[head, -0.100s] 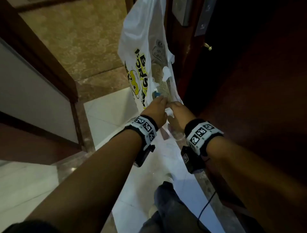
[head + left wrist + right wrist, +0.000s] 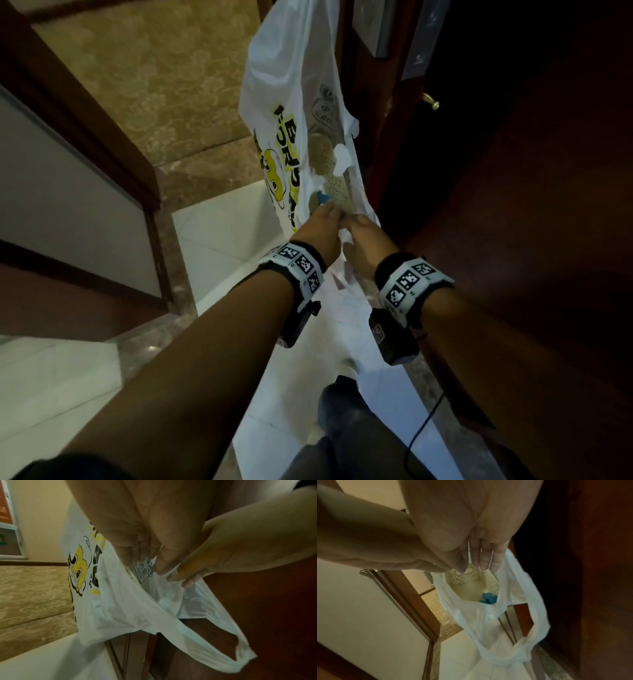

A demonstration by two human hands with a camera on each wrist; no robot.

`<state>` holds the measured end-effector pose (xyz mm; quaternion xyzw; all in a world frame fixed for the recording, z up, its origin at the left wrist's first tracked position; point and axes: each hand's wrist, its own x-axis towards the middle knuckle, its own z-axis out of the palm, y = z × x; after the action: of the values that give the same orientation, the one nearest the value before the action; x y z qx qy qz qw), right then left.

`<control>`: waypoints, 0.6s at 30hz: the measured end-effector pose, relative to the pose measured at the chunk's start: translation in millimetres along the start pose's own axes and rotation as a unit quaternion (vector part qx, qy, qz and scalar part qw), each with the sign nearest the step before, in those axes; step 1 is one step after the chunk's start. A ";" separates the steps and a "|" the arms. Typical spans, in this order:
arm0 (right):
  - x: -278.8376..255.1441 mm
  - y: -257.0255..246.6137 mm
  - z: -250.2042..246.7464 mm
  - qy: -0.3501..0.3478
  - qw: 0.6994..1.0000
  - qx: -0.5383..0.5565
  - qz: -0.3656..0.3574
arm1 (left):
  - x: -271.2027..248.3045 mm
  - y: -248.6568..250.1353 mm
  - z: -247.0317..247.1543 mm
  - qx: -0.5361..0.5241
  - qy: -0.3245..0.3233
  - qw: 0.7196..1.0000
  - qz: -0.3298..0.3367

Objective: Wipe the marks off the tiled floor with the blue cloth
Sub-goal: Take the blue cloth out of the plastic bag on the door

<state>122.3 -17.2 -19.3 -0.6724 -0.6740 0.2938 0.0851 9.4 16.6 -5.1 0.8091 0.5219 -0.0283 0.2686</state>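
A white plastic bag (image 2: 294,113) hangs in front of a dark wooden door (image 2: 513,205), and both hands meet at its mouth, side by side and touching; the left hand (image 2: 318,233) pinches the near rim of the bag between thumb and fingers, and the right hand (image 2: 368,241) grips the opposite rim, its fingers (image 2: 485,557) reaching down straight along the plastic. The bag carries a yellow cartoon figure (image 2: 78,570) outlined in black, with bold black and yellow lettering beside it that is too warped to read; a grey printed label (image 2: 142,570) near the rim holds characters too blurred to make out. Inside sits a cream perforated basket (image 2: 476,580), and the blue cloth (image 2: 488,598) lies crumpled at its bottom, touched by neither hand; white floor tiles (image 2: 219,236) lie below the bag.
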 end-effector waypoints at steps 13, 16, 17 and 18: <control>52.8 16.8 22.9 0.011 0.999 0.037 -0.002 | 66.5 -37.9 29.8 -0.006 -0.059 0.991 -0.116; 62.3 20.2 22.2 0.004 1.000 0.017 0.011 | 82.0 -43.0 33.6 0.006 -0.078 0.990 -0.121; 66.5 19.6 22.7 0.000 1.000 0.012 0.016 | 86.3 -44.6 35.0 0.005 -0.084 0.989 -0.123; 71.0 19.1 23.3 -0.007 1.000 0.011 0.022 | 89.7 -45.9 36.1 0.007 -0.093 0.988 -0.126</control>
<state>121.0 42.7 -67.9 -0.6841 -0.6563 0.3079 0.0808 19.0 88.5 -83.8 0.7325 0.5925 -0.1407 0.3042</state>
